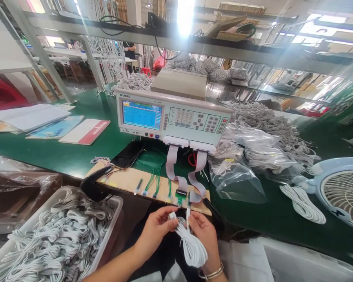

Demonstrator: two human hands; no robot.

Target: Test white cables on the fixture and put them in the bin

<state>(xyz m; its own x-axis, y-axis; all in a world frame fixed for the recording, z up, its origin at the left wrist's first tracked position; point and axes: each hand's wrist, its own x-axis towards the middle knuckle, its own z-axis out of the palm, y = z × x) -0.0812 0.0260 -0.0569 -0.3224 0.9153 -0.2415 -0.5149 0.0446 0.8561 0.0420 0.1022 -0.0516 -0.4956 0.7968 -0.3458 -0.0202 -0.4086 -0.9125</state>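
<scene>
Both my hands, left hand (156, 227) and right hand (204, 231), pinch the plug ends of a coiled white cable (191, 246) just below the test fixture (153, 184), neither end plugged in yet, tester (170, 117) waiting.

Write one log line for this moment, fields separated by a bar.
left hand: pinches one plug of white cable | right hand: holds other plug and coil | test board: just ahead | tester: screen lit
</scene>
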